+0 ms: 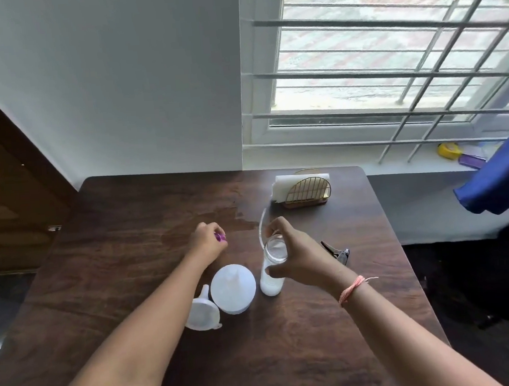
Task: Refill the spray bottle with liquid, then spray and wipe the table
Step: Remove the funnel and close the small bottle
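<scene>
Dark wood-grain tabletop (103,296) fills the space below a barred window (389,60) and a plain white wall.

At the middle of it, the fingertips of the right hand (301,256) pinch a thin clear tube (261,222) at the open mouth of the spray bottle (273,270), while the thumb presses the bottle's side lower down; the tube arcs up and away from the rim. This bottle is a clear plastic cylinder, standing upright, with milky white liquid in its lower part. A frayed pink thread band (350,290) circles that wrist.

Left of the bottle, the left hand (208,239) is curled shut around a small purple piece (219,236); what it is I cannot tell. A faint wet smear dulls the wood just beyond that hand.

Touching or just beside the bottle on its left stands a round white plastic container (233,289), and left of that lies a translucent funnel (201,311), tipped on its side. Right of the bottle, partly behind the right hand, lies the black trigger head (338,253). Beyond the bottle, near the table's far edge, a gold wire holder (306,193) grips white paper napkins (289,184).
</scene>
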{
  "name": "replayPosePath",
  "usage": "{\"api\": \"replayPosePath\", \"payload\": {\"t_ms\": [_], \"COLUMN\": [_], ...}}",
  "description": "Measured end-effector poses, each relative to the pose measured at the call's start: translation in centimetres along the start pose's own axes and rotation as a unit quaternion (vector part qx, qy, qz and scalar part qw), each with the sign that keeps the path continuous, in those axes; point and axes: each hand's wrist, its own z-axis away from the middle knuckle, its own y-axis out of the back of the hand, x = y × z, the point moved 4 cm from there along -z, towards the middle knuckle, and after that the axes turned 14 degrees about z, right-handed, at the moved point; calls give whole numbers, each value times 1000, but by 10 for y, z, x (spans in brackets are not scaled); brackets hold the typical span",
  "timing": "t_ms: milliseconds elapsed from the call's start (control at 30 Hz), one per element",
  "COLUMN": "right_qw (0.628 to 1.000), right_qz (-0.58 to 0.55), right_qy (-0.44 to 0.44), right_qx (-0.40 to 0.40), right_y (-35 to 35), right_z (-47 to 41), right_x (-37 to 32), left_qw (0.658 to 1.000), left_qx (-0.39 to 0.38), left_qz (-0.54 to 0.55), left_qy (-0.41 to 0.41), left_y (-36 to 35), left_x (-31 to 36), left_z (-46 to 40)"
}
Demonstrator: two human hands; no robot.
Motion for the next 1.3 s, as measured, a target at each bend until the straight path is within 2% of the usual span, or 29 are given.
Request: {"api": "replayPosePath", "payload": {"t_ms": [67, 100, 167, 233, 300, 367, 533, 633, 700, 767, 833, 1000, 1067, 1133, 1200, 1300], "right_qw": [1000, 1000, 1000, 999, 996, 989, 973, 966, 963, 963, 962, 967, 950, 915, 892, 896], "right_qz": [11, 15, 9, -25, -83, -136, -227, -253, -265, -257, -257, -203, -273, -365, -407, -401], "right_qy": [1, 1, 2, 4, 3, 0, 21, 15, 7, 7, 34, 138, 142, 168, 193, 187], "right_qx": [1, 4, 16, 31, 42, 53, 43, 41, 55, 76, 82, 73, 61, 40, 27, 36], "right_y": [-3, -5, -6, -7, -12, -18, -30, -37, -39, -36, -29, 2, 13, 22, 30, 35], "right_z": [-1, -1, -2, -2, 1, 4, 3, 2, 1, 0, -1, -5, -6, -7, -7, -5], "right_x": [-2, -2, 0, 4, 8, 13, 22, 26, 28, 24, 16, -6, -3, 1, 2, -3], "left_qw": [983, 956, 875, 814, 789, 802, 867, 914, 922, 923, 922, 890, 873, 856, 837, 821], "left_qx": [37, 46, 47, 20, -7, -18, -13, 29, 41, 34, 59, 125, 137, 153, 151, 89], "left_qz": [182, 290, 478, 566, 591, 576, 469, 359, 333, 334, 333, 398, 428, 446, 482, 531], "left_qy": [2, -11, -66, -129, -165, -159, -164, -188, -191, -186, -187, -185, -190, -210, -209, -188], "left_y": [21, 33, 57, 68, 61, 43, 9, 1, 2, 4, 7, 21, 29, 39, 45, 46], "left_x": [16, 29, 58, 82, 98, 105, 104, 107, 112, 120, 130, 150, 158, 164, 168, 169], "left_z": [5, 13, 37, 67, 95, 113, 137, 146, 149, 151, 155, 152, 149, 147, 147, 150]}}
